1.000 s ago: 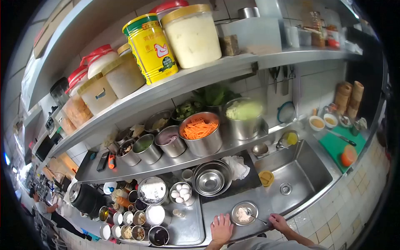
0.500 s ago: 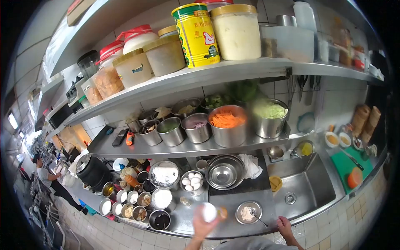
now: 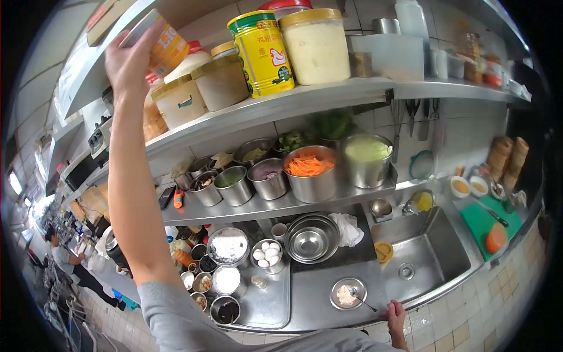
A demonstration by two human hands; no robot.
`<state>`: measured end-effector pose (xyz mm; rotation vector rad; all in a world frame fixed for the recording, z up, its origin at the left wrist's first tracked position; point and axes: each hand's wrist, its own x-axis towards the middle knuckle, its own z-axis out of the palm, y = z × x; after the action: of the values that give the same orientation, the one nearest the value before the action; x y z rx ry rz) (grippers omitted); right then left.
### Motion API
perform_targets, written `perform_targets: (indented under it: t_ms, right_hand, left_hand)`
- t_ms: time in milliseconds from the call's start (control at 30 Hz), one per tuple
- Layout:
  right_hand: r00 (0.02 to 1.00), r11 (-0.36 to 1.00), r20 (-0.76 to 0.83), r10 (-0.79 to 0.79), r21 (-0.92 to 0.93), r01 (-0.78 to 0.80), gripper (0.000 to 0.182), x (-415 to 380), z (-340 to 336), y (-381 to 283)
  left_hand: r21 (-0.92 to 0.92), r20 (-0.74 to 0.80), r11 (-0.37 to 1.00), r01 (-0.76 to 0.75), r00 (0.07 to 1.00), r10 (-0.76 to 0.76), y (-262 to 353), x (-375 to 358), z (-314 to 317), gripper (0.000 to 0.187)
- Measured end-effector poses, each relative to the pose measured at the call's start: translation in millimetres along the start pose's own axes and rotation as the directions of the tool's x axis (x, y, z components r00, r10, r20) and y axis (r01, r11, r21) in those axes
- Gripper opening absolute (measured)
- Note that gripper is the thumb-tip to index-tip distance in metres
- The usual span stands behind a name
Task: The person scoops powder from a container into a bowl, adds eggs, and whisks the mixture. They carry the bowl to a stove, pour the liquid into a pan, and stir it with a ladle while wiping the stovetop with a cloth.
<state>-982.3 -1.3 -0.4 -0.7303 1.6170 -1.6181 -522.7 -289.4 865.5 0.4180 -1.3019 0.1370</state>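
My left hand (image 3: 126,64) is raised at the left end of the upper shelf, fingers wrapped round a tub (image 3: 170,53) with an orange printed label. The tub is tilted and hides part of the jars behind it. Low on the right, my right hand (image 3: 396,312) rests at the counter's front edge with curled fingers; whether anything is in them is hidden. Beside it, a small metal bowl (image 3: 335,304) holds a pale paste and a spoon (image 3: 366,304).
The upper shelf (image 3: 363,88) bears a yellow tin (image 3: 261,56) and several plastic jars. Metal pots with cut vegetables line the middle shelf (image 3: 258,208). Below are a bowl of eggs (image 3: 267,265), a sink (image 3: 434,246) and a green board (image 3: 475,220). Another person (image 3: 70,264) stands far left.
My left hand has gone from low over the counter up to the left end of the upper shelf, carrying the tub. The right hand has barely moved, and the view has shifted slightly.
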Motion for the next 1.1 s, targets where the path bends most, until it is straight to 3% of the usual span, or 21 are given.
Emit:
perform_targets:
  t_ms: [133, 200, 233, 300, 333, 400, 433, 467, 500, 533, 567, 600, 633, 733, 767, 800, 833, 867, 933, 1000, 1100]
  right_hand:
    - [0.989, 0.999, -0.143, 0.024, 0.036, -0.019, 0.036, -30.7, 0.9, -3.3]
    - [0.98, 0.996, -0.189, 0.057, 0.072, -0.044, 0.035, -54.1, 6.1, -34.0]
    - [0.972, 0.992, -0.219, 0.09, 0.106, -0.068, 0.034, -65.7, 8.0, -47.1]
    - [0.956, 0.992, -0.278, 0.096, 0.11, -0.067, 0.033, -79.4, 12.7, -57.4]
    - [0.94, 0.991, -0.323, 0.109, 0.11, -0.077, 0.033, -84.7, 13.3, -57.4]
    - [0.914, 0.987, -0.385, 0.132, 0.137, -0.085, 0.032, -103.0, 5.5, -41.1]
    - [0.922, 0.994, -0.374, 0.098, 0.085, -0.071, 0.033, -108.6, 8.4, -52.2]
    - [0.874, 0.986, -0.455, 0.168, 0.094, -0.14, 0.035, -119.7, 14.9, -59.5]
    - [0.887, 0.996, -0.454, 0.088, 0.024, -0.087, 0.033, -120.4, 7.7, -40.5]
    - [0.903, 0.969, -0.397, 0.166, -0.101, -0.223, 0.038, -129.7, 4.8, -64.5]
    - [0.913, 0.956, -0.388, 0.128, -0.195, -0.218, 0.038, -135.2, 1.0, -71.2]
    - [0.9, 0.986, -0.435, 0.011, -0.146, -0.083, 0.037, -138.0, 1.5, -68.1]
    - [0.899, 0.99, -0.419, 0.128, -0.006, -0.143, 0.036, -142.6, -3.1, -76.8]
    - [0.865, 0.979, -0.469, 0.178, -0.004, -0.203, 0.037, -142.9, -21.2, -84.5]
    - [0.865, 0.982, -0.473, 0.169, 0.009, -0.187, 0.038, -140.2, -28.0, -86.8]
    - [0.868, 0.984, -0.467, 0.168, 0.022, -0.179, 0.04, -136.9, -32.9, -88.5]
    - [0.881, 0.984, -0.446, 0.157, -0.004, -0.178, 0.04, -133.9, -35.2, -99.5]
    - [0.894, 0.983, -0.418, 0.161, -0.014, -0.184, 0.04, -132.3, -38.6, -108.6]
    - [0.921, 0.983, -0.355, 0.161, -0.029, -0.183, 0.039, -121.4, -46.9, -115.7]
    - [0.941, 0.97, -0.283, 0.184, -0.105, -0.221, 0.039, -112.8, -69.0, -115.5]
    - [0.968, 0.969, -0.175, 0.178, -0.142, -0.204, 0.038, -93.8, -109.3, -107.0]
  left_hand:
    - [0.096, 0.176, 0.984, 0.148, 0.971, -0.163, -26.1, 17.1, 41.1, 0.076]
    - [0.349, 0.098, 0.937, 0.019, 0.994, -0.056, -64.2, 25.5, 58.2, 0.07]
    - [0.336, 0.109, 0.942, 0.019, 0.992, -0.059, -72.4, 25.3, 63.2, 0.07]
    - [0.319, 0.084, 0.92, 0.229, 0.96, -0.268, -90.6, 23.2, 76.9, 0.076]
    - [0.223, 0.095, 0.954, 0.2, 0.97, -0.225, -110.4, 26.1, 84.6, 0.071]
    - [0.273, 0.219, 0.958, 0.088, 0.964, -0.151, -136.2, 30.6, 87.2, 0.061]
    - [0.607, 0.291, 0.794, -0.024, 0.937, -0.194, -152.2, 41.8, 85.9, 0.054]
    - [0.633, 0.327, 0.763, -0.128, 0.938, -0.115, -171.5, 43.7, 73.5, 0.053]
    - [0.583, 0.318, 0.794, -0.172, 0.948, -0.028, -162.6, 27.3, 56.9, 0.053]
    - [0.529, 0.289, 0.823, -0.207, 0.956, 0.055, -145.1, -0.2, 49.6, 0.052]
    - [0.457, 0.242, 0.855, -0.245, 0.959, 0.145, -125.0, -25.5, 39.1, 0.051]
    - [0.387, 0.185, 0.88, -0.275, 0.958, 0.219, -104.5, -51.5, 25.7, 0.05]
    - [0.334, 0.143, 0.896, -0.292, 0.955, 0.258, -88.4, -83.1, 10.4, 0.05]
    - [0.203, 0.251, 0.967, -0.153, 0.963, 0.1, -71.4, -202.6, -45.2, 0.048]
    - [0.173, 0.438, 0.984, 0.043, 0.892, -0.115, -86.3, -258.6, -70.3, 0.047]
    - [-0.011, 0.778, 0.904, 0.428, 0.571, -0.26, -13.6, -316.9, -52.5, 0.041]
    - [0.235, 0.746, 0.813, 0.532, 0.438, -0.502, -16.3, -391.4, -57.7, 0.035]
    - [0.417, 0.772, 0.562, 0.714, 0.048, -0.634, 8.3, -433.6, -39.5, 0.029]
    - [0.607, 0.593, 0.125, 0.784, -0.343, -0.729, -3.2, -551.3, -44.9, 0.044]
    - [0.651, 0.44, -0.135, 0.747, -0.516, -0.735, -15.8, -670.8, -72.6, 0.053]
    - [0.549, 0.308, -0.422, 0.722, -0.644, -0.701, 5.8, -770.0, -81.0, 0.059]
